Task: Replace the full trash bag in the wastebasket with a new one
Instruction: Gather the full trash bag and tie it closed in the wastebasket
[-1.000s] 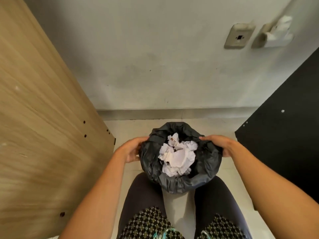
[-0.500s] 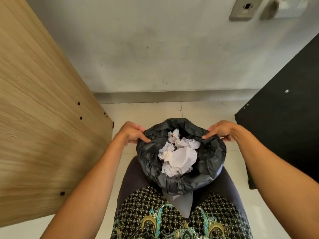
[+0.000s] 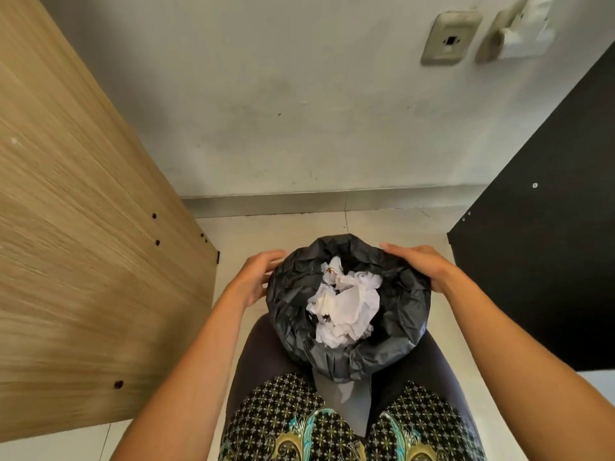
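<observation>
A grey wastebasket (image 3: 346,399) stands on the floor between my knees. A black trash bag (image 3: 402,327) lines it, its edge folded out over the rim. Crumpled white paper (image 3: 346,306) fills the bag to the top. My left hand (image 3: 256,277) is against the left side of the bag's folded edge, fingers apart and slightly curled. My right hand (image 3: 422,266) lies flat on the right side of the rim with fingers stretched toward the far edge. Its thumb is hidden. Neither hand shows a pinch on the plastic.
A light wooden panel (image 3: 83,244) rises close on the left and a black panel (image 3: 545,261) on the right. A grey wall (image 3: 299,111) with a socket plate (image 3: 449,38) is ahead. Pale floor tiles (image 3: 266,231) lie between them.
Both hands have let go of their pinch on the bag's rim and slid farther back along its sides, now lying flatter. The view has tilted up slightly.
</observation>
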The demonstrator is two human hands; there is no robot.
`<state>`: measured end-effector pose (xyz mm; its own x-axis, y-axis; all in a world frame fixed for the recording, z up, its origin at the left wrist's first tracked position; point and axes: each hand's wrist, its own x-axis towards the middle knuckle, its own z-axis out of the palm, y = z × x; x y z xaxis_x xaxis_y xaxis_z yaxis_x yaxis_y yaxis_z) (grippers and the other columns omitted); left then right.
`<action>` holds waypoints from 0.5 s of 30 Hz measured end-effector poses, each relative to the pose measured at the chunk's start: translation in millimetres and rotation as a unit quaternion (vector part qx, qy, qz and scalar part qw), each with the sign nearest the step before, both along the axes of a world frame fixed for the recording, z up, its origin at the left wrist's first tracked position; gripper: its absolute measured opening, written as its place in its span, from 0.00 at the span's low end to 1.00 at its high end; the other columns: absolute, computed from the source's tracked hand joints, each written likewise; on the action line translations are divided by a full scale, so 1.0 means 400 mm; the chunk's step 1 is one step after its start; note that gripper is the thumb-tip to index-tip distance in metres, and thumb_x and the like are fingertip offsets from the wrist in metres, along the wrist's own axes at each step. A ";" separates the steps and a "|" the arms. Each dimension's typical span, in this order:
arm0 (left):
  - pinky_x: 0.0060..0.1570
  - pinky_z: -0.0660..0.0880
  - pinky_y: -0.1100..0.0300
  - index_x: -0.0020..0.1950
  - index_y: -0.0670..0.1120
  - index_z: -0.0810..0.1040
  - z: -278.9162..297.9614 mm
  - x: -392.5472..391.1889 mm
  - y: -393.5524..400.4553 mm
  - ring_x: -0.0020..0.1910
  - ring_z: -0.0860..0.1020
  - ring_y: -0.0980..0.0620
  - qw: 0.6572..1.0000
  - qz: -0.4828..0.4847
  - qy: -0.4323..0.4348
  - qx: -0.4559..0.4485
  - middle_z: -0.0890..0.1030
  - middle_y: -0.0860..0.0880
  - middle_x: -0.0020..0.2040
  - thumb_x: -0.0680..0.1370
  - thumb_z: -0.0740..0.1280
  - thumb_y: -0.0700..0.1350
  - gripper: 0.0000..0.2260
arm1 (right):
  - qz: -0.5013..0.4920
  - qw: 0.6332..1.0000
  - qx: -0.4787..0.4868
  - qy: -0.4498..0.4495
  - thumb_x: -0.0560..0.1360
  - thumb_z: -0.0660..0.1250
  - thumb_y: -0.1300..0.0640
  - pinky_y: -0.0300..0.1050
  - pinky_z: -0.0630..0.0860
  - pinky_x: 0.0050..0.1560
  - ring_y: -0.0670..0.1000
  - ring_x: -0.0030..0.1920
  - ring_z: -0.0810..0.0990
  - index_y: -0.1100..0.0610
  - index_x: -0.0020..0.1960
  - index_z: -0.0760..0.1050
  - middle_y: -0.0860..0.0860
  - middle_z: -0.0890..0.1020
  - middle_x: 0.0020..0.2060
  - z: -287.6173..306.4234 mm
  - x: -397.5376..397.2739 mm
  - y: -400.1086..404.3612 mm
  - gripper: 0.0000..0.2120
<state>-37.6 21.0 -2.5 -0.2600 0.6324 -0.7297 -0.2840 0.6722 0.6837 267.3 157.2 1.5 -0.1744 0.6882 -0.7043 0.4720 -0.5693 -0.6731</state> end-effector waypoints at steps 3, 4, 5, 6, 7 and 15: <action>0.70 0.70 0.45 0.68 0.43 0.77 0.004 -0.031 0.084 0.66 0.75 0.43 0.994 -0.094 -0.016 -0.053 0.78 0.43 0.65 0.75 0.67 0.69 0.34 | 0.090 0.993 -0.073 -0.029 0.60 0.76 0.26 0.57 0.79 0.63 0.59 0.57 0.84 0.58 0.59 0.81 0.56 0.86 0.55 0.010 -0.049 0.057 0.42; 0.70 0.69 0.45 0.69 0.43 0.77 0.006 -0.032 0.112 0.66 0.75 0.43 0.988 -0.138 -0.008 -0.064 0.78 0.43 0.65 0.74 0.66 0.71 0.37 | 0.119 0.989 -0.075 -0.048 0.58 0.75 0.24 0.58 0.78 0.65 0.59 0.58 0.84 0.57 0.60 0.80 0.56 0.85 0.57 0.008 -0.068 0.073 0.44; 0.70 0.70 0.46 0.69 0.43 0.77 0.007 -0.031 0.142 0.67 0.75 0.43 0.981 -0.180 -0.003 -0.079 0.78 0.43 0.66 0.73 0.66 0.72 0.38 | 0.145 0.984 -0.075 -0.073 0.55 0.76 0.24 0.59 0.78 0.65 0.60 0.58 0.83 0.57 0.61 0.80 0.56 0.84 0.58 0.005 -0.088 0.090 0.47; 0.68 0.71 0.47 0.70 0.43 0.76 0.007 -0.028 0.169 0.67 0.75 0.42 0.972 -0.214 -0.004 -0.098 0.77 0.43 0.67 0.73 0.67 0.71 0.38 | 0.165 0.979 -0.074 -0.097 0.52 0.77 0.23 0.60 0.78 0.64 0.60 0.57 0.84 0.57 0.62 0.81 0.57 0.84 0.58 0.000 -0.106 0.107 0.50; 0.66 0.72 0.48 0.71 0.42 0.74 0.008 -0.023 0.191 0.68 0.75 0.42 0.963 -0.241 -0.002 -0.119 0.76 0.42 0.68 0.74 0.69 0.69 0.37 | 0.183 0.974 -0.080 -0.111 0.51 0.78 0.24 0.60 0.79 0.62 0.60 0.57 0.84 0.58 0.62 0.81 0.58 0.84 0.58 -0.004 -0.121 0.119 0.51; 0.66 0.76 0.50 0.67 0.37 0.79 -0.030 -0.029 0.253 0.60 0.82 0.44 0.937 -0.312 -0.040 -0.153 0.84 0.40 0.60 0.76 0.76 0.47 0.23 | 0.231 0.947 -0.217 -0.044 0.53 0.88 0.51 0.57 0.79 0.61 0.61 0.53 0.85 0.64 0.61 0.81 0.62 0.86 0.53 -0.024 -0.160 0.172 0.40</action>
